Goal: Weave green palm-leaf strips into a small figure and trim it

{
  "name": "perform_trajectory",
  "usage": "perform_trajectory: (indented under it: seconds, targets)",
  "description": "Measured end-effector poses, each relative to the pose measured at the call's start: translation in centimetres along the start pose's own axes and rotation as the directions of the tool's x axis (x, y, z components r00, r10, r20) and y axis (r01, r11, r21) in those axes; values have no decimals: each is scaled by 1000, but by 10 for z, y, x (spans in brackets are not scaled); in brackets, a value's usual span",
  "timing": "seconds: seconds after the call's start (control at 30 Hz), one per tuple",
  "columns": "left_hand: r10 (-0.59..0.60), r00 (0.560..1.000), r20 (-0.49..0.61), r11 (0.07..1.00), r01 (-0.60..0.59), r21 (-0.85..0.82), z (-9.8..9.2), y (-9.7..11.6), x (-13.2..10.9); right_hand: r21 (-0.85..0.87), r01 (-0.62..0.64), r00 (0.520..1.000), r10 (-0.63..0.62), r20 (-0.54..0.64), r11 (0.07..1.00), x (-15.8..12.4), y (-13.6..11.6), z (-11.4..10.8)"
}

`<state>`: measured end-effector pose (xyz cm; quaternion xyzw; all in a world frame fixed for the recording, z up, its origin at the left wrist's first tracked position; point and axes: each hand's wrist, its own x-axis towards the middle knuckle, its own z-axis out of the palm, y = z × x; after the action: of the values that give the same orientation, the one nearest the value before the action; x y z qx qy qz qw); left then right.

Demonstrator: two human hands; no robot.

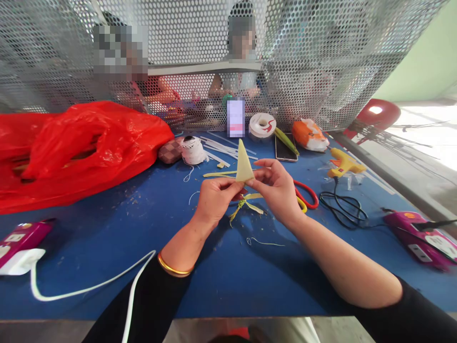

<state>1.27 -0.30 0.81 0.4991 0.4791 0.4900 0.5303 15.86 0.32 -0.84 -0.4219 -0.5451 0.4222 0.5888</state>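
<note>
Between my two hands, above the blue table, a pale yellow pointed leaf piece (244,164) stands with its tip upward. My left hand (216,197) pinches its lower left corner between thumb and fingers. At the lower right corner, my right hand (276,188) grips it with thumb and index finger, the other fingers loosely raised. Just below the hands lies a small knotted piece of green and yellow strips (242,205). A flat yellow strip (218,174) lies behind my left hand. Scissors with red and yellow handles (307,194) are partly hidden behind my right hand.
A red plastic bag (85,147) covers the left. White thread (193,150), white strips (228,147), a ribbon roll (262,125), and a phone (285,151) lie behind. To the right are a yellow glue gun (344,163) and a purple power strip (421,236). A white cable (96,287) crosses left.
</note>
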Motion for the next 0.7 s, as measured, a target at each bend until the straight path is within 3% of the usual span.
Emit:
perform_trajectory:
  seconds: [0.13, 0.27, 0.33, 0.43, 0.53, 0.7]
  targets:
    - [-14, 1000, -18, 1000, 15, 18, 0, 2, 0, 32, -107, 994, 106, 31, 994, 1, 1, 0]
    - [-46, 999, -21, 999, 45, -15, 0, 1, 0, 57, -100, 995, 101, -8, 993, -1, 4, 1]
    - [-89, 996, -18, 995, 87, -56, -2, -1, 1, 27, -31, 999, 32, -22, 999, -3, 7, 3]
    - [-174, 985, -2, 978, 172, -118, -5, -3, 3, -153, 141, 990, -141, 9, 978, -6, 8, 3]
    - [-230, 973, 22, 956, 231, -180, -9, -3, 6, -299, 313, 950, -294, 108, 902, -7, 5, 0]
    - [-289, 954, 78, 912, 299, -282, -12, -1, 8, -363, 492, 870, -431, 239, 791, -4, 2, -5]
